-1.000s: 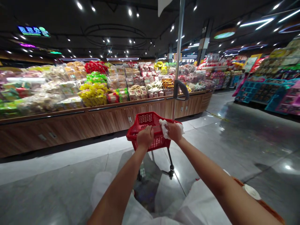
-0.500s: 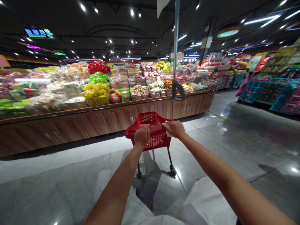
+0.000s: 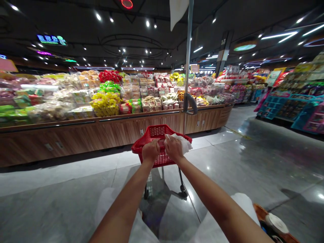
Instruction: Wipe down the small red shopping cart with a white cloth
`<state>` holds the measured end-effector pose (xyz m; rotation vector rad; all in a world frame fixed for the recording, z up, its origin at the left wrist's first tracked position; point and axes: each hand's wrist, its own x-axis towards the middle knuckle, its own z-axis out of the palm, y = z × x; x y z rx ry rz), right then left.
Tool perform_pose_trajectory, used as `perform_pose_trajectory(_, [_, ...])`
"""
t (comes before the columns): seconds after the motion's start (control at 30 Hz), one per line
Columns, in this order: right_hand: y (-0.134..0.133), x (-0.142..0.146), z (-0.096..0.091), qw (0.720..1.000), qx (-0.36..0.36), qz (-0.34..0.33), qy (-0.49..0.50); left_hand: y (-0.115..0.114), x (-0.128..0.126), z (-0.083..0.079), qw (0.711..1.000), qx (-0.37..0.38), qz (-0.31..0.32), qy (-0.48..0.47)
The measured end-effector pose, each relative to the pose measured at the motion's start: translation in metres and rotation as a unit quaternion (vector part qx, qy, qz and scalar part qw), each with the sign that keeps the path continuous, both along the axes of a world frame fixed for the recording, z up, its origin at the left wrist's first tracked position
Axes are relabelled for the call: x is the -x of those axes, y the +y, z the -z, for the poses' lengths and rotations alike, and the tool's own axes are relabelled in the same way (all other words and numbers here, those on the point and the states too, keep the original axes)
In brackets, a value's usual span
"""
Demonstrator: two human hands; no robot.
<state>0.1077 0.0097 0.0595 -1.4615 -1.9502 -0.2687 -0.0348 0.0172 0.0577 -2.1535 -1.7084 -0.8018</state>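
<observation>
Only got the head view to go on from my end, so here goes. The red cart [image 3: 137,147] is dead ahead, just short of the wood-sided display counter [image 3: 121,133] piled with bagged goods. My left hand [image 3: 151,151] is curled tight over the cart's near edge. The right hand [image 3: 173,147] is right beside it, fingers bent around a white cloth [image 3: 185,143] that's bunched against that same edge and spilling out to the side. Can't really tell how hard the right one is squeezing.

What worries me: both hands sit close together mid-edge, so I reckon uneven pressure could swivel the cart, especially with the caster [image 3: 183,193] on that shiny floor [image 3: 243,165]. A hard shove might send its far end into the counter. The metal pole [image 3: 187,67] rises by the right rim, its foot hidden from me, so a sideways swing could clip it. And that loose flap of cloth could snag or slip free if the fingers slacken.
</observation>
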Motion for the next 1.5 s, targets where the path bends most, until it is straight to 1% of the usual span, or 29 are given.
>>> perform_pose_trajectory(0.17, [-0.002,0.014,-0.003,0.997,-0.002,-0.081,-0.012,-0.001,-0.004,0.0,1.0,0.019,-0.017,0.009])
perform_pose_trajectory(0.23, [-0.002,0.012,-0.005,0.993,0.001,-0.112,-0.03,-0.002,-0.001,-0.002,0.999,0.025,-0.008,0.019])
perform_pose_trajectory(0.3, [-0.001,0.001,-0.01,0.994,0.015,-0.102,-0.046,-0.002,0.008,-0.006,0.998,0.028,0.044,0.046])
perform_pose_trajectory(0.37, [0.001,-0.017,-0.013,0.996,0.039,-0.058,-0.057,-0.002,0.021,-0.013,0.991,0.025,0.1,0.084])
perform_pose_trajectory(0.4, [0.002,-0.027,-0.015,0.996,0.053,-0.033,-0.062,-0.001,0.028,-0.016,0.989,0.018,0.111,0.1])
perform_pose_trajectory(0.43, [0.003,-0.035,-0.015,0.995,0.067,-0.015,-0.067,0.0,0.036,-0.019,0.988,0.007,0.108,0.111])
perform_pose_trajectory(0.5, [0.003,-0.043,-0.015,0.993,0.084,0.001,-0.08,0.001,0.048,-0.02,0.991,-0.022,0.07,0.113])
perform_pose_trajectory(0.57, [0.002,-0.039,-0.013,0.993,0.081,0.005,-0.089,0.002,0.054,-0.016,0.995,-0.03,0.032,0.092])
perform_pose_trajectory(0.67, [0.001,-0.011,-0.01,0.994,0.063,-0.001,-0.09,0.004,0.055,-0.004,0.998,-0.002,0.016,0.059])
perform_pose_trajectory(0.73, [0.002,0.013,-0.01,0.994,0.061,-0.024,-0.091,0.005,0.053,0.001,0.998,0.002,0.009,0.059])
perform_pose_trajectory(0.8, [0.003,0.035,-0.011,0.992,0.065,-0.051,-0.094,0.006,0.054,0.002,0.998,-0.005,-0.009,0.066])
perform_pose_trajectory(0.87, [0.006,0.045,-0.014,0.99,0.064,-0.073,-0.099,0.006,0.057,0.001,0.997,0.0,-0.024,0.078])
perform_pose_trajectory(0.93, [0.01,0.039,-0.016,0.988,0.061,-0.091,-0.108,0.004,0.061,-0.002,0.995,0.009,-0.029,0.095])
perform_pose_trajectory(1.0, [0.015,0.02,-0.019,0.987,0.062,-0.091,-0.117,0.002,0.063,-0.005,0.993,0.016,-0.031,0.111])
perform_pose_trajectory(1.1, [0.019,-0.013,-0.021,0.989,0.078,-0.048,-0.117,-0.003,0.059,-0.005,0.993,0.028,-0.039,0.106])
perform_pose_trajectory(1.17, [0.019,-0.021,-0.021,0.989,0.089,-0.03,-0.113,-0.005,0.053,-0.003,0.995,0.03,-0.046,0.089])
perform_pose_trajectory(1.23, [0.015,-0.011,-0.019,0.989,0.088,-0.043,-0.107,-0.006,0.048,0.0,0.996,0.025,-0.052,0.075])
perform_pose_trajectory(1.37, [0.007,0.026,-0.015,0.986,0.069,-0.108,-0.104,-0.008,0.049,0.001,0.996,0.022,-0.043,0.077])
perform_pose_trajectory(1.43, [0.007,0.029,-0.016,0.983,0.068,-0.13,-0.112,-0.01,0.054,0.001,0.997,0.008,-0.021,0.079])
perform_pose_trajectory(1.5, [0.011,0.018,-0.018,0.984,0.077,-0.116,-0.108,-0.012,0.058,0.002,0.997,-0.019,0.002,0.074])
